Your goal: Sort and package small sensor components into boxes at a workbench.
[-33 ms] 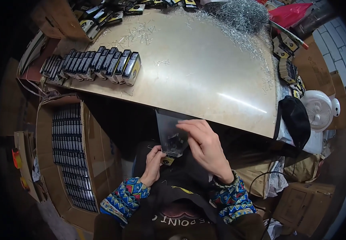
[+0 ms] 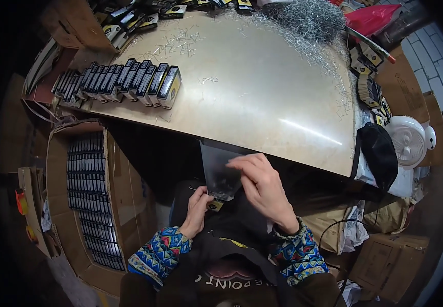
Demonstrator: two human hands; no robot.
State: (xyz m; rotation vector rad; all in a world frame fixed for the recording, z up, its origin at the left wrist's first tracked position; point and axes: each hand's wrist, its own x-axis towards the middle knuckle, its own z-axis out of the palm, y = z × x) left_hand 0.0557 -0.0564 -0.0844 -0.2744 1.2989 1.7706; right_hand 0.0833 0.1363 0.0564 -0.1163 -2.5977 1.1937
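In my lap, below the table's near edge, my left hand [image 2: 196, 211] is closed on a small black and yellow box [image 2: 214, 205]. Its thumb and fingers grip at the lower end of a translucent grey chute [image 2: 219, 163], which narrows downward from under the table. Dark and shiny small bits show blurrily at the chute's bottom. My right hand [image 2: 266, 188] hangs over the chute's right side, fingers bent and apart from the thumb, with nothing visible in them. Its fingertips are slightly blurred, and I cannot tell whether they touch the chute.
Above my hands spreads a pale tabletop [image 2: 231, 92] with a row of small boxes [image 2: 124, 82] at left. A heap of metal pins [image 2: 306, 23] lies at the back. An open carton [image 2: 117, 204] packed with boxes stands left. A white fan [image 2: 406, 140] and black pouch [image 2: 376, 156] are right.
The dark bits seen in the chute look fainter and more smeared. Both hands keep nearly the same place.
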